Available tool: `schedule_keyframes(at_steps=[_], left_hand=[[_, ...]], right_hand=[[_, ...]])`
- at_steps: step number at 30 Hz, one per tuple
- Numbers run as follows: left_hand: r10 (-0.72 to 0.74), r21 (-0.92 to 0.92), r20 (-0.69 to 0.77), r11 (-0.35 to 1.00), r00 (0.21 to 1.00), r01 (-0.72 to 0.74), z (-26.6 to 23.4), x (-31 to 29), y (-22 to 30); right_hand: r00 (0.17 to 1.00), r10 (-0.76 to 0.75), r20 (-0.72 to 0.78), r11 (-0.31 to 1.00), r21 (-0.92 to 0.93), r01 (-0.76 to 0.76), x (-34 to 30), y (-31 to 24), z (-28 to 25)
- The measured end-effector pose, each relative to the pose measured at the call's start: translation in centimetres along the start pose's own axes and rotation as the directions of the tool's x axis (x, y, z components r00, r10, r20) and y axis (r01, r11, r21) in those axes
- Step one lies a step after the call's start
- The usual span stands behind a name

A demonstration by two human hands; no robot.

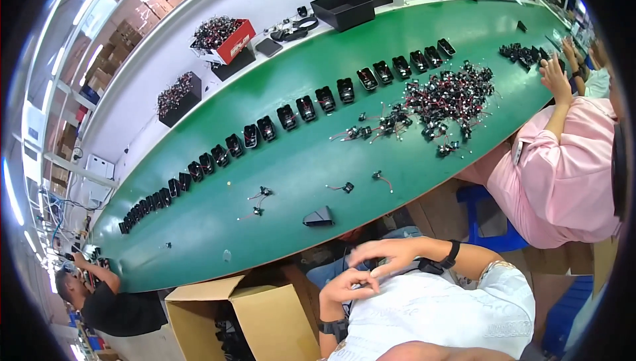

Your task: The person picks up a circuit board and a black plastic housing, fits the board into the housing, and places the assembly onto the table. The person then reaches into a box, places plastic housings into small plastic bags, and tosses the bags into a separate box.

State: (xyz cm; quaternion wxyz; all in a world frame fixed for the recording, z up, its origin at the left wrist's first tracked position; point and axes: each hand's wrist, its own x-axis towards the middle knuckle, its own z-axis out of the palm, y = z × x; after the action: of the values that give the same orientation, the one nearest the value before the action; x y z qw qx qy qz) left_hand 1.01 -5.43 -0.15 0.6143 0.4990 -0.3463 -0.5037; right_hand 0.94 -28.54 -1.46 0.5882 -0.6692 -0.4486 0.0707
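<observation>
Near the table's front edge, both my hands are raised in front of my white shirt, close together. My left hand has loosely bent fingers, and nothing shows in them. Just above it, my right hand reaches across with fingers stretched out and holds nothing visible. A black wedge-shaped housing lies on the green table nearest my hands, touched by neither. Beyond it lie a few small black parts with red wires. A large pile of similar wired parts sits farther right.
A long curved row of black open housings crosses the table. An open cardboard box with black items stands left of me. Filled bins and an empty black tray line the back. A person in pink sits at right; another person is far left.
</observation>
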Motion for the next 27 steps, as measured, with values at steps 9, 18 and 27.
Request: schedule_keyframes(at_steps=[9,18,27], left_hand=[[-0.070,-0.195,-0.828,0.966,0.557,-0.168,4.7,-6.0,-1.7],[-0.172,-0.184,-0.982,0.964,0.074,-0.194,3.5,-5.5,-5.1],[0.319,0.222,-0.947,0.696,-0.018,0.683,-0.1,-4.0,-5.5]], right_hand=[[0.961,0.277,-0.016,0.939,-0.209,-0.274,-2.4,-4.8,-6.6],[0.699,0.715,-0.008,0.583,-0.543,-0.604,-3.1,-3.9,-6.7],[0.645,0.504,-0.573,0.680,-0.196,-0.706,3.0,-3.4,-7.4]])
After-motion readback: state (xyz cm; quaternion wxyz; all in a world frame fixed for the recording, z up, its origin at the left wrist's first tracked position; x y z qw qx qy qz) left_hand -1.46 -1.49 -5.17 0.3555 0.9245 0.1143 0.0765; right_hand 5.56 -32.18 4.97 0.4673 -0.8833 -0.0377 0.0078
